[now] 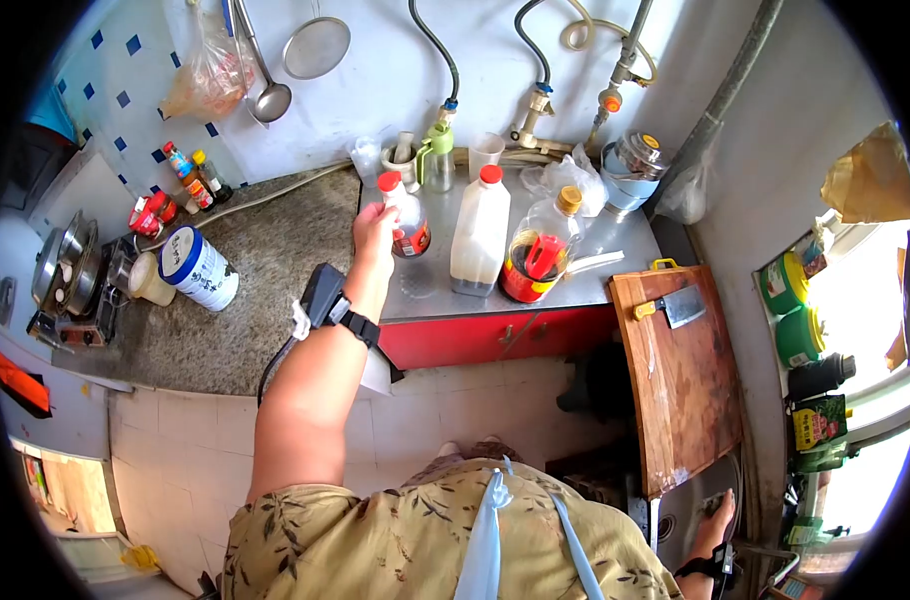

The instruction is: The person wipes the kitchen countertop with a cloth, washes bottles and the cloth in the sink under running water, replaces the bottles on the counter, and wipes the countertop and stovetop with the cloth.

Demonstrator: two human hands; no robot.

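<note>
Now my left hand [374, 230] grips the small red-capped bottle [411, 228]; I'd best hold it upright, clear of the tall jug [478, 235]. My right hand's [715, 522] grasp I can't tell.

The bench [285, 230] has two surfaces: one looks like rough, speckled stone, the other is smooth metal with a soft shine. The small bottle [412, 232] appears of clear plastic, and the jug [475, 240] of cloudy plastic — more matt. The board [690, 390] is worn wood; the cabinet doors [435, 343] are glossy, the shirt [355, 535] is matt cloth.
</note>
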